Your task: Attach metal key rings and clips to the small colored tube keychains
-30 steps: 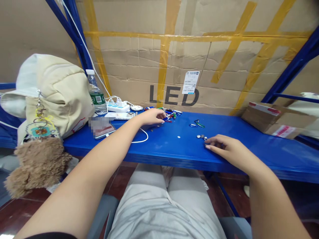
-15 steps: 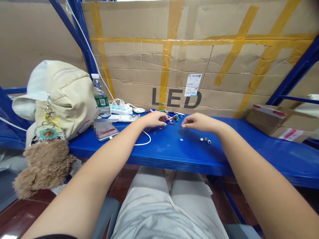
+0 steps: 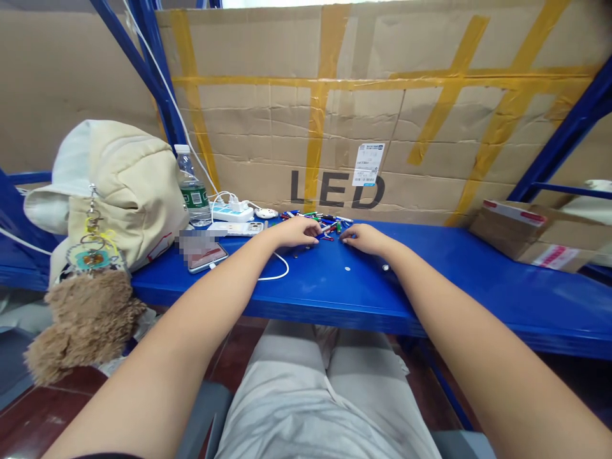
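My left hand (image 3: 300, 231) is over the blue table with its fingers closed on a pen (image 3: 326, 233), which points to the right with a blue and a pale part. My right hand (image 3: 361, 238) is just to the right, low over the table, its thumb and fingers drawn together; whatever lies between them is too small to make out. Beyond both hands lies a loose pile of pens (image 3: 345, 220) in blue, green, red and white. A small pale disc (image 3: 347, 269) lies in front of my right hand, and a small shiny piece (image 3: 386, 268) is beside my right wrist.
On the left are a cream bag (image 3: 129, 172), a water bottle (image 3: 195, 191), a power strip (image 3: 232, 210) and a phone (image 3: 208, 256) with a white cable. A large carton (image 3: 268, 127) stands behind the table (image 3: 306, 290). A smaller box (image 3: 535, 233) is at the right.
My right hand has moved left, closer to the pens and my left hand. Its forearm now covers some of the small metal pieces. My left hand stays nearly in place with the pen.
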`<action>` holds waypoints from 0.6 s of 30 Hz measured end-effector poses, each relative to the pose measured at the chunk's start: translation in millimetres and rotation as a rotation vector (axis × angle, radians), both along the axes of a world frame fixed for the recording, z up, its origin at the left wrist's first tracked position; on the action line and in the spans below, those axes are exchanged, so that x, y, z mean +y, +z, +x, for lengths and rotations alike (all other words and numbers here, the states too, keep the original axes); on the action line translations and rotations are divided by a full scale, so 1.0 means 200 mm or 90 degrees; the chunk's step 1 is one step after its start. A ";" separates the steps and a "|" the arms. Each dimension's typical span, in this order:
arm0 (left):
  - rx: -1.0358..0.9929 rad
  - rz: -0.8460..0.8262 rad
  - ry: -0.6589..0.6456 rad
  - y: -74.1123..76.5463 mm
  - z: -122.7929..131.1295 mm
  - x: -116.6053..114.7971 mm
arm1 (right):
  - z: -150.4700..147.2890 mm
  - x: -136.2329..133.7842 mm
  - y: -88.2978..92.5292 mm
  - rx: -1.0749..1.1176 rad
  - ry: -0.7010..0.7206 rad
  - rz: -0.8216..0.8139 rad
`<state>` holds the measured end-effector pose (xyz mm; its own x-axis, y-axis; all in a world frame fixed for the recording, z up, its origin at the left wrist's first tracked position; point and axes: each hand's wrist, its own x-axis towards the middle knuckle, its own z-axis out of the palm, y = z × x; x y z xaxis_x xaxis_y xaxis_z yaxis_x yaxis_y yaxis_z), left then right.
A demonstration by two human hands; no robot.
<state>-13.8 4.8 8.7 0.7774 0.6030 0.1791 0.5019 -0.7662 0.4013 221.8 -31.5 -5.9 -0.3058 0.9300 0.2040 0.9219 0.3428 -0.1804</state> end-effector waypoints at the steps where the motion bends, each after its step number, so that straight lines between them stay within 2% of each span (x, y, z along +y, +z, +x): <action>1: 0.002 -0.002 0.000 0.00 0.00 0.00 | 0.00 0.00 0.00 0.003 -0.003 0.000; 10: 0.009 -0.006 -0.006 0.00 0.00 0.00 | -0.01 -0.01 0.00 0.029 -0.039 -0.037; 12: 0.002 -0.007 -0.004 -0.01 0.00 0.00 | -0.03 -0.02 0.01 0.081 -0.017 0.012; 16: -0.043 -0.039 -0.018 -0.01 0.01 0.00 | -0.08 -0.06 0.02 0.272 0.038 0.186; 18: -0.082 -0.054 -0.034 -0.02 0.01 -0.01 | -0.10 -0.07 0.01 0.332 0.085 0.220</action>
